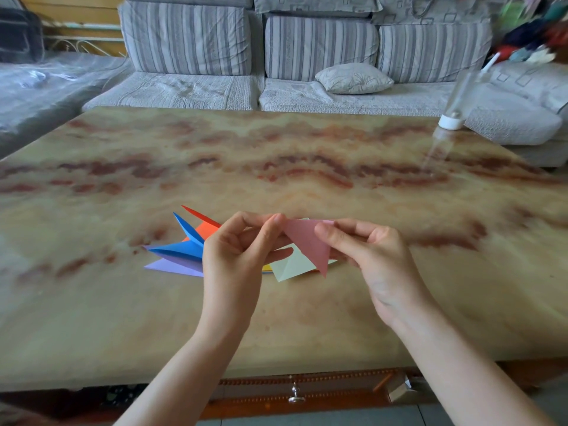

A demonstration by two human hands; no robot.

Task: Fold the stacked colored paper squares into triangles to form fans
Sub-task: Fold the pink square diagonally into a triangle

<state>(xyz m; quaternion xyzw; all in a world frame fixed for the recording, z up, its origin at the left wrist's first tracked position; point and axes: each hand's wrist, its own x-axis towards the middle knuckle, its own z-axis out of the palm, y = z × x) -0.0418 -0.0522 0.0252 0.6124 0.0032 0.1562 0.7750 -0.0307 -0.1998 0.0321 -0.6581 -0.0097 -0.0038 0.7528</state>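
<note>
Fingertips (272, 226) of my left hand (233, 250) pinch the pink paper (302, 238) at its top corner, my right hand (372, 250) pinches the opposite side, holding this triangle just above the table (276, 167), toward its front edge. Blue triangle (181, 249), purple triangle (175, 266) and orange triangle (206, 229) lie fanned beside it, on the left-edge side. Next: match edges flush, then press the crease sharp.

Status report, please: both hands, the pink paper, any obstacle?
Grip: left hand and right hand both pinch pink paper, folded to triangle. Blue, purple, orange folded pieces on table at left. Nothing blocks.
</note>
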